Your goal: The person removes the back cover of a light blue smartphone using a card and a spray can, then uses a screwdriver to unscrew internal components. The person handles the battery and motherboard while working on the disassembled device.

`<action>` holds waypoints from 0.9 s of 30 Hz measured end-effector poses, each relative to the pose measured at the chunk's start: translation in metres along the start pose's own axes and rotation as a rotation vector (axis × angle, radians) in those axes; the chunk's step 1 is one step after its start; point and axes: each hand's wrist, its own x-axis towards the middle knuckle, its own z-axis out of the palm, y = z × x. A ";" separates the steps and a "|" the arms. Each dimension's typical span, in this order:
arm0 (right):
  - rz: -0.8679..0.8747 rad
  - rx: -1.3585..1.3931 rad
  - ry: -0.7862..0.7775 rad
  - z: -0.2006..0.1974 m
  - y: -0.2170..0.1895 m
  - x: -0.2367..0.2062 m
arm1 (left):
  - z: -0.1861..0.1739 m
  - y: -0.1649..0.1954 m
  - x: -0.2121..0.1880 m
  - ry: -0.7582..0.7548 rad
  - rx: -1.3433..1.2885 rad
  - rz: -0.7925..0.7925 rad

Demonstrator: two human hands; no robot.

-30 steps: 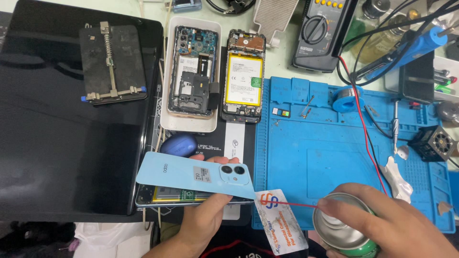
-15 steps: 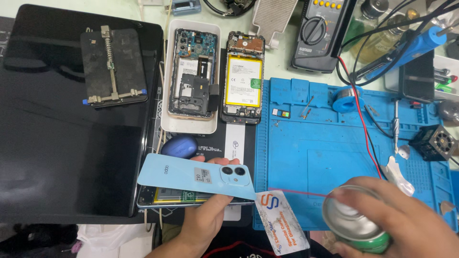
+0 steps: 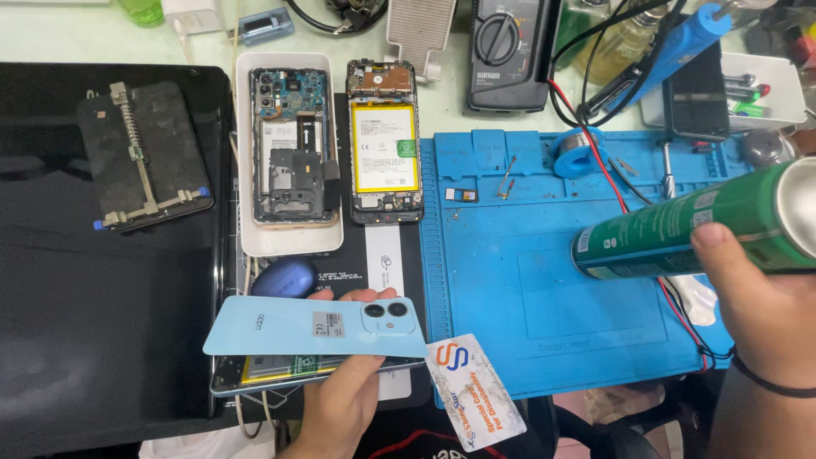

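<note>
Separation stage: left hand [image 3: 340, 408] clamped the light-blue phone [image 3: 314, 336], back cover lifted, plastic card [image 3: 474, 389] wedged; right hand [image 3: 756, 306] gripped the green can [image 3: 680, 229]. Next move likely demands careful prying.

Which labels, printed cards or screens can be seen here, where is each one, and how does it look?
Spray can: right hand, green cylinder, pale label panels.
Plastic card: wedged in the light blue phone, left hand; white, orange-blue logo.
Battery label: open phone, centre; white and yellow.
Multimeter: top; dark, round dial.
</note>
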 end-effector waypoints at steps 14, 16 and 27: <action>-0.272 -0.339 -0.242 0.060 -0.056 -0.080 | 0.000 0.001 -0.004 0.011 0.009 -0.026; -0.433 -0.100 -0.395 0.093 -0.065 -0.078 | 0.000 0.000 -0.003 -0.001 0.026 -0.009; -0.629 0.122 -0.418 0.138 -0.100 -0.066 | -0.002 -0.002 -0.002 -0.025 0.019 0.022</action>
